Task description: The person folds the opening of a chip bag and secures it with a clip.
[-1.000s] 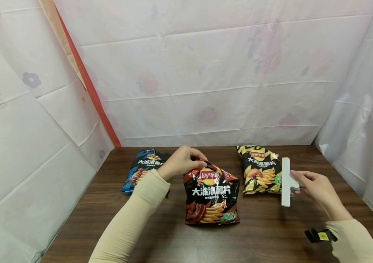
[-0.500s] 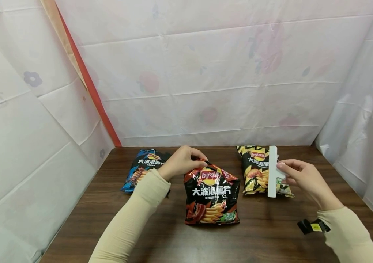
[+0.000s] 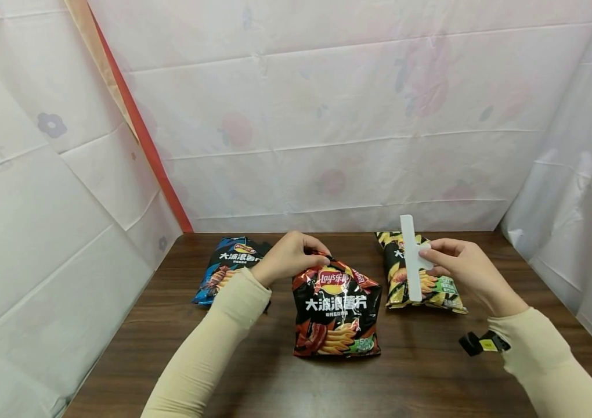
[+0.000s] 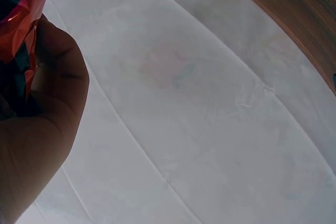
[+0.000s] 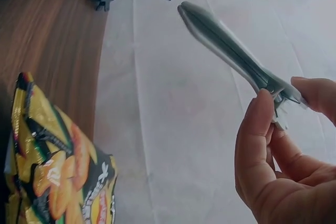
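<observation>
In the head view my left hand [image 3: 289, 256] pinches the folded top of a red-and-black Lay's chip bag [image 3: 335, 310], which stands upright on the table. The left wrist view catches only a red edge of that bag [image 4: 37, 9] beside the curled fingers. My right hand [image 3: 470, 273] holds a long white bag clip [image 3: 410, 261] by its short handles, between thumb and fingers. From the right wrist, the clip [image 5: 223, 45] points up toward the red bag's top, apart from it. Behind the clip lies a yellow-and-black chip bag [image 3: 400, 273], partly covered by it.
A blue-and-black chip bag [image 3: 223, 270] lies at the back left, partly hidden by the left arm. The brown wooden table [image 3: 327, 389] is backed by a pale printed cloth [image 3: 327, 116], with cloth on both sides too.
My right hand has carried the white clip leftward and up, from beside the yellow bag to across its front. The left hand and the red bag have stayed in place.
</observation>
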Demonstrator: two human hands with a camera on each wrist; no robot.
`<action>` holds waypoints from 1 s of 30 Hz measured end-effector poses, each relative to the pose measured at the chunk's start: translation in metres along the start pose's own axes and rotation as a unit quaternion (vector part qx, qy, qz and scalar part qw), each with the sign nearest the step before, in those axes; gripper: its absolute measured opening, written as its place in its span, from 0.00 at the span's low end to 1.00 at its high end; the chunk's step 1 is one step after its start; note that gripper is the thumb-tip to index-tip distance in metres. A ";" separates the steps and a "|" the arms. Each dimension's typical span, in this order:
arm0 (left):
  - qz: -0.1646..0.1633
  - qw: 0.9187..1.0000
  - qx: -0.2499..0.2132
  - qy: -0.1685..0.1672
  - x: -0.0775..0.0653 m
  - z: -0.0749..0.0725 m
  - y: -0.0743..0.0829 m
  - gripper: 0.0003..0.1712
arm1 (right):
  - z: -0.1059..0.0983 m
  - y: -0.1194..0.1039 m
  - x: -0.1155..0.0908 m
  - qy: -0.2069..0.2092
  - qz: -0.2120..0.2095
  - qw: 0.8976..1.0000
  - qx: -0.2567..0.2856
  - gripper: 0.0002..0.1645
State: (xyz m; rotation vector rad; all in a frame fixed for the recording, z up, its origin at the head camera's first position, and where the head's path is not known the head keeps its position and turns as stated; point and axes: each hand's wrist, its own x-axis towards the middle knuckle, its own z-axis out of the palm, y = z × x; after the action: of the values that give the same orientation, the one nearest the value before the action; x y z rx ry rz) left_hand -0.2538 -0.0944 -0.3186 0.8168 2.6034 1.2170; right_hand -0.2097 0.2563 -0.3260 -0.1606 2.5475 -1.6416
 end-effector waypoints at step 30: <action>-0.003 1.000 0.007 0.001 -0.001 -0.001 0.001 0.06 | 0.026 -0.046 0.023 -0.063 -0.067 0.993 -0.077 0.26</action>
State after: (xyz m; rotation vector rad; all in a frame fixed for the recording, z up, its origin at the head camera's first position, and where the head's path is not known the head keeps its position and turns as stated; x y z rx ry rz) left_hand -0.2526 -0.0949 -0.3173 0.8101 2.6159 1.2008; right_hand -0.2267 0.2105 -0.2958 -0.4441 2.6141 -1.4248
